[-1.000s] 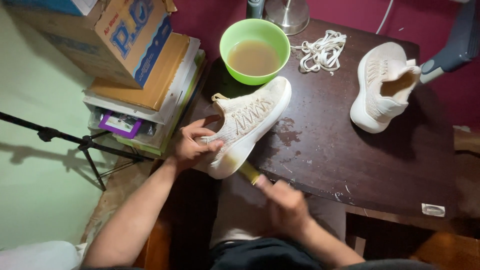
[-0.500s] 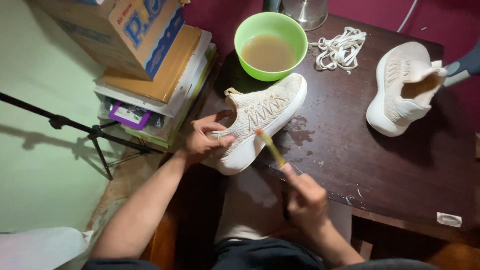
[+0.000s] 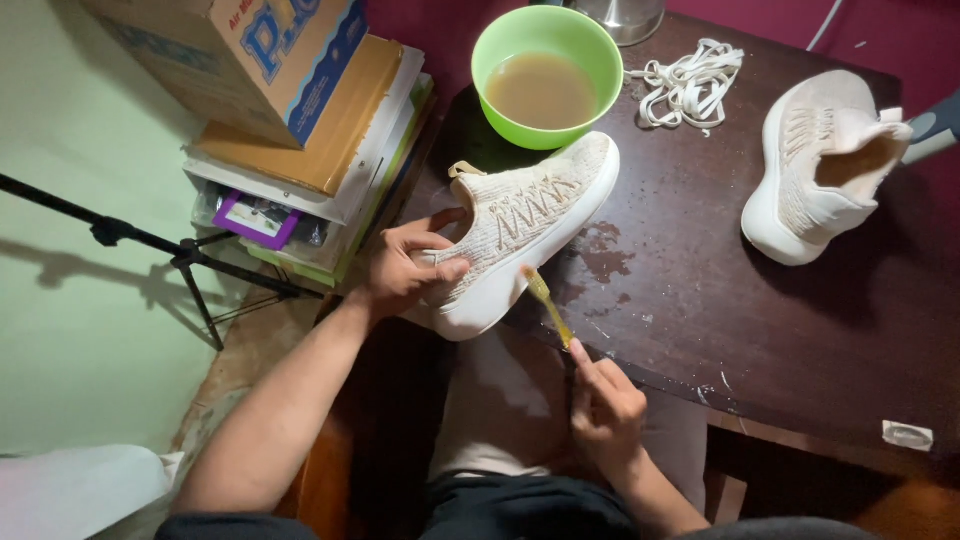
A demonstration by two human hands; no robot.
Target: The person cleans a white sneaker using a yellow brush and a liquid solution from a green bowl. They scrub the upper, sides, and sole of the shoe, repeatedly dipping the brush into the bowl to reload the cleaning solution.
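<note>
While gripped, cream knit sneaker [image 3: 520, 225] lies tilted

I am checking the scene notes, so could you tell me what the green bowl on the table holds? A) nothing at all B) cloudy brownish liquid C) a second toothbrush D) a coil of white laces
B: the green bowl holds a murky brown liquid, while the white laces lie apart on the table, and the toothbrush is in the right hand.
</note>
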